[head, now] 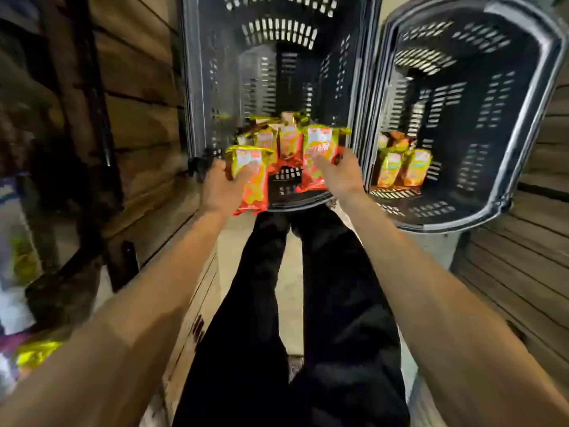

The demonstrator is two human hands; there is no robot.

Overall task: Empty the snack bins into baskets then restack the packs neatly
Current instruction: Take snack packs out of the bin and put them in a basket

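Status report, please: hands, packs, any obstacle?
Left hand grips first pack over left basket's near rim. Right hand grips second pack inside it. No obstacle seen.

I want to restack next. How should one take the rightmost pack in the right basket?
Probably pinch the rightmost pack by its top seam, coming from above through the right basket's open mouth: it seems upright, with a neighbour pack close on its left.

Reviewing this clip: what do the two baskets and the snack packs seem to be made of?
Left basket and right basket: probably moulded plastic, dark grey with a slight sheen; slotted walls, rounded rims catching light. Snack packs: apparently metallised film, glossy; gold crimped tops glint, faces printed red and yellow. Blur hides finer texture.
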